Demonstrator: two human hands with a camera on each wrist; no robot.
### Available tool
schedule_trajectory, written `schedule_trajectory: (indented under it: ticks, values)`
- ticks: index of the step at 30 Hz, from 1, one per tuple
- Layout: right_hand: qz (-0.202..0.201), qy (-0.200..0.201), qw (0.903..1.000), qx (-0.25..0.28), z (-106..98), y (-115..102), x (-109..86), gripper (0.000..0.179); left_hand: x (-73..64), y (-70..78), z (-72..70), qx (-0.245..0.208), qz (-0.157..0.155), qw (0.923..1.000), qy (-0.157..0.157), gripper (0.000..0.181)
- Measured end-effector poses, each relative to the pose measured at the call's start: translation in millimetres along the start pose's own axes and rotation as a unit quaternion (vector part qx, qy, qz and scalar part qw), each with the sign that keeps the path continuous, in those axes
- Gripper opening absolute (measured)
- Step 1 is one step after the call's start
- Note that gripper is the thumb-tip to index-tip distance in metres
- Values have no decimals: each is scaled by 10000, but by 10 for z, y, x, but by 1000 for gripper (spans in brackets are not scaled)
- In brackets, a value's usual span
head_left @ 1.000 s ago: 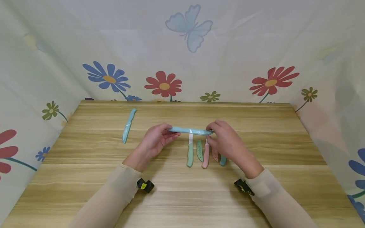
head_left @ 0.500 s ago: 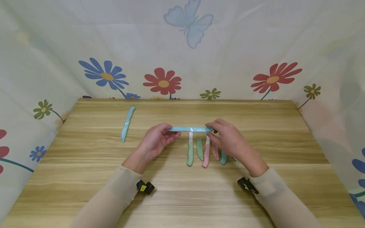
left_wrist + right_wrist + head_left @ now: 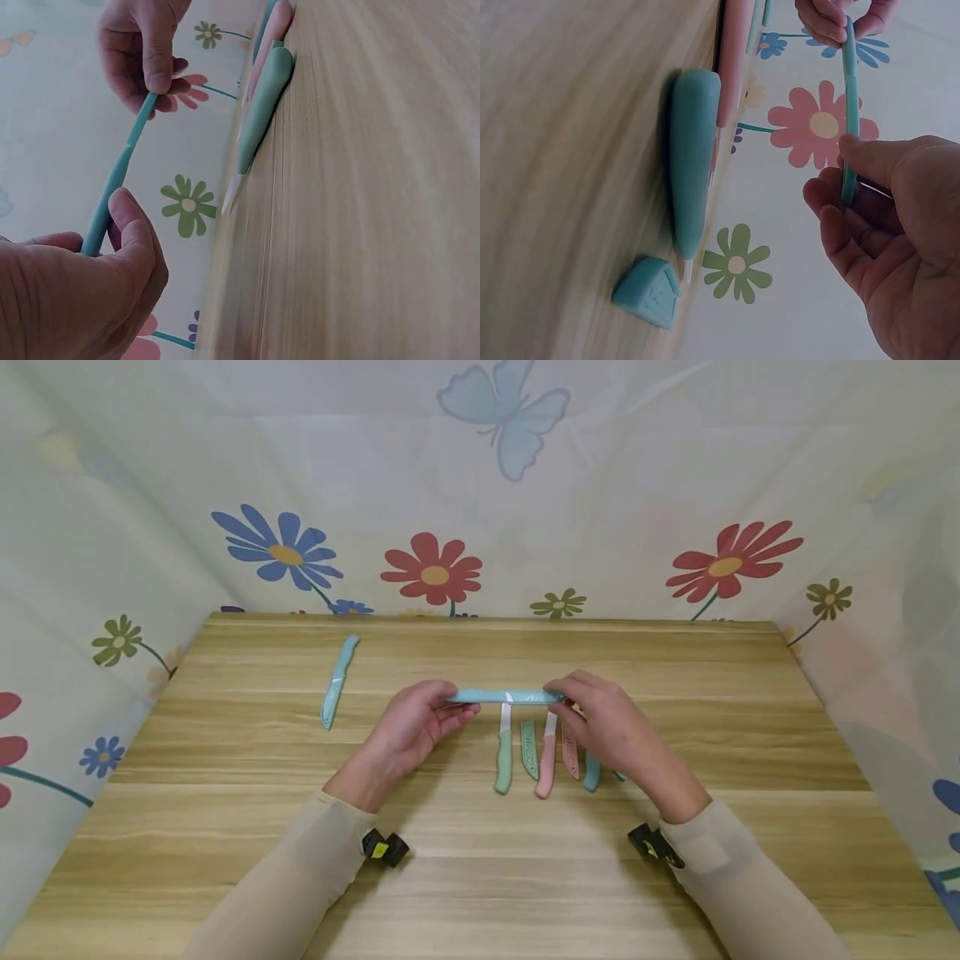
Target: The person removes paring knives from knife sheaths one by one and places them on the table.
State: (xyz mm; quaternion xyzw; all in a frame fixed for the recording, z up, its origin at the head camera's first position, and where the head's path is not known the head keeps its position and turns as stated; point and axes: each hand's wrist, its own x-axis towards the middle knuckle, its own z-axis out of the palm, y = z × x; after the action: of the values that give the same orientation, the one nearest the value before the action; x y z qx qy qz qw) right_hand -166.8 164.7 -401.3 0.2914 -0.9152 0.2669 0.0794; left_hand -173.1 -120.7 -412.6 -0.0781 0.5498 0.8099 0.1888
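Note:
A light blue sheathed knife (image 3: 487, 696) is held crosswise above the table between both hands. My left hand (image 3: 408, 731) pinches its handle end, thumb on one side and fingers on the other. The sheath's tip end is pinched by my right hand (image 3: 611, 722); the right wrist view shows the thumb pressing the sheath (image 3: 852, 112) against the fingers. Below lie a green knife (image 3: 504, 764) with a white blade, a green sheath (image 3: 529, 752), a pink knife (image 3: 546, 768), a pink sheath (image 3: 571, 758) and a blue knife (image 3: 694, 157). The right hand partly hides the last two in the head view.
Another sheathed blue knife (image 3: 340, 683) lies on the left of the wooden table (image 3: 480, 893). A loose blue sheath (image 3: 649, 292) rests beside the unsheathed blue knife. Flower-printed cloth (image 3: 622, 485) walls off the back and both sides.
The held knife has gone from slightly tilted to nearly level, its sheath end coming up a little with my right hand. Both hands keep their grip; the knives on the table stay put.

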Motion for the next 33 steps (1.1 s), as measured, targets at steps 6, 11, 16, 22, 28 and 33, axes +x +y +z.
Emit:
schedule_trajectory:
  ticks: [6,11,16,22,28,33]
  values:
    - [-31,16,10000,-52,-10,4,13,25,-11,20,2,263,131,9995,140,29]
    - [-20,-8,10000,-85,-16,-9,19,26,-31,47,0,862,428,9946,393,46]
    - [13,-19,9999,-124,-14,-14,15,26,-56,57,18,2136,1038,9692,650,47]
    - [28,-13,9999,-137,-5,-13,12,27,-105,46,53,3955,2041,8926,719,56]
    - [26,-65,9999,-95,-14,-22,15,26,-119,-4,111,5480,2837,7831,777,64]
    - [59,-112,9999,-72,-21,-44,22,26,-144,-31,176,6470,3313,6824,775,64]
